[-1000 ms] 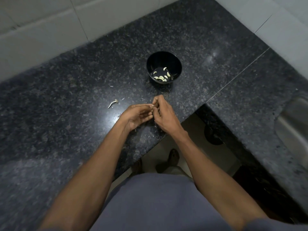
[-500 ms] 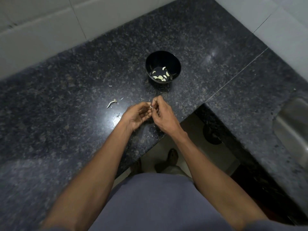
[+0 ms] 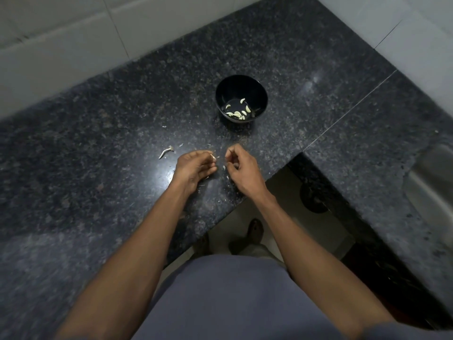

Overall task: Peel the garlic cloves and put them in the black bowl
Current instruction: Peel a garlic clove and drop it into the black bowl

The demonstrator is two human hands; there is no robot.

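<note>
The black bowl (image 3: 220, 94) stands on the dark granite counter (image 3: 98, 168) and has several peeled garlic cloves (image 3: 237, 114) in its bottom. Just in front of it, my left hand (image 3: 193, 168) pinches a pale garlic clove (image 3: 212, 157) at its fingertips. My right hand (image 3: 244, 173) is a short gap to the right with its fingers curled; thumb and forefinger pinch what looks like a thin sliver of garlic skin (image 3: 229, 150). A small white flake (image 3: 223, 167) shows between the two hands.
A dry garlic stem (image 3: 166, 152) and scattered bits of skin lie on the counter left of my hands. The counter's front edge runs diagonally under my wrists, with the floor below. A steel sink (image 3: 431, 182) sits at the far right. Tiled walls border the back.
My hands, joined over the clove before, have pulled apart. The clove stays with the left hand; the right has drawn off to the right.
</note>
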